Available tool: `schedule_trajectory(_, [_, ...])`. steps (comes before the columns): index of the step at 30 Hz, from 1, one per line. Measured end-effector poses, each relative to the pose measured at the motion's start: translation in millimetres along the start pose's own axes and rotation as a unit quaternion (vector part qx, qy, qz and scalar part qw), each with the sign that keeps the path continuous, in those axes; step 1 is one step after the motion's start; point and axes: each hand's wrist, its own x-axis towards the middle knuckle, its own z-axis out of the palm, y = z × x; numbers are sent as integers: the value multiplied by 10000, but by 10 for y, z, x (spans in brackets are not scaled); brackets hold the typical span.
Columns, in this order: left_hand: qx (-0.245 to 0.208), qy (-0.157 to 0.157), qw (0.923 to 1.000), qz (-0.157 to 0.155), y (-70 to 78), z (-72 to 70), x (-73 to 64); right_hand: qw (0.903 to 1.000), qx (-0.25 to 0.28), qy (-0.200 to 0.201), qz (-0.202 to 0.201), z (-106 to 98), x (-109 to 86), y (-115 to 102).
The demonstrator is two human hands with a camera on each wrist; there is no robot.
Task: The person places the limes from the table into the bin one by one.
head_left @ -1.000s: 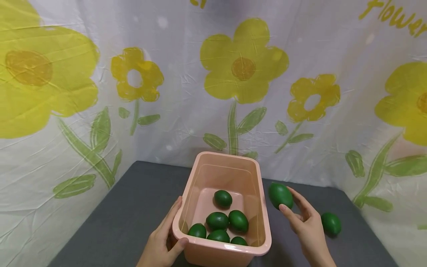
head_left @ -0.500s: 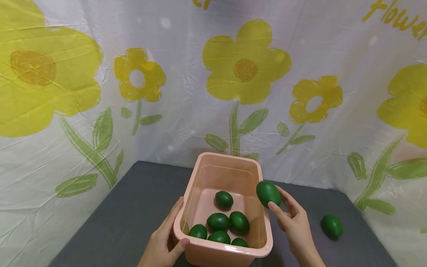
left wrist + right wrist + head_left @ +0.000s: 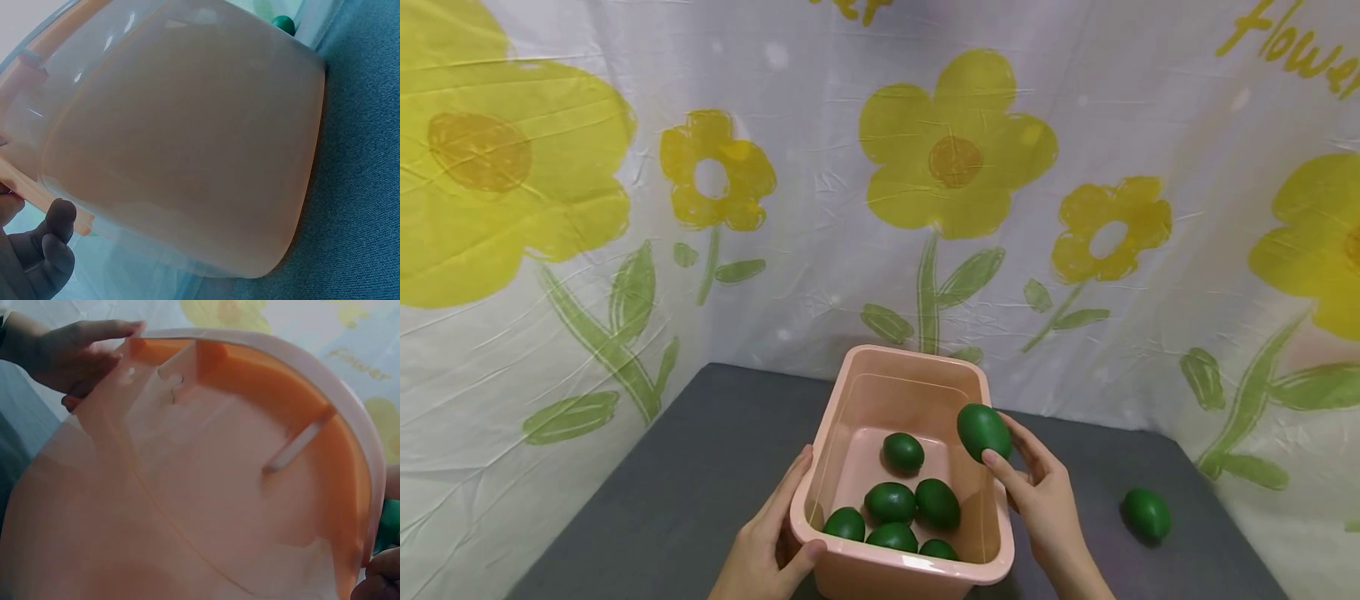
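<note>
A pink plastic bin (image 3: 917,563) stands in the middle of the head view, with several green limes (image 3: 891,502) at its bottom. My left hand (image 3: 767,533) grips its near left corner, thumb on the front rim and fingers along the side. Over the bin's right rim, my right hand (image 3: 1041,492) holds another lime (image 3: 981,431) between thumb and fingers. In the left wrist view the bin's outer wall (image 3: 187,137) fills most of the picture. From the right wrist, the bin's underside of the rim (image 3: 281,375) shows, and the held lime (image 3: 390,528) is partly cut off.
One more lime (image 3: 1147,514) lies on the dark grey tabletop (image 3: 685,467), to the right of the bin. Behind and at both sides hangs a white cloth (image 3: 820,208) printed with yellow flowers.
My right hand has moved left with its lime, from beside the bin to over its right rim. The left hand has kept its hold on the bin.
</note>
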Motion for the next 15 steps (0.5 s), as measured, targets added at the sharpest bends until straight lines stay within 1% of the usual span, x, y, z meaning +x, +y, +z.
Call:
schedule_trajectory(3, [-161, -97, 9997, -145, 11, 0, 8, 10000, -53, -26, 3, 2, 12, 19])
schedule_trajectory(7, [-264, -137, 9992, -266, 14, 3, 10, 10000, -44, -58, 27, 4, 32, 29])
schedule_trajectory(12, [-298, -119, 9990, -313, 17, 4, 5, 9999, -69, -63, 60, 11, 49, 43])
schedule_trajectory(15, [-237, -91, 9993, -277, 18, 3, 5, 9999, -64, -76, 43, 24, 49, 49])
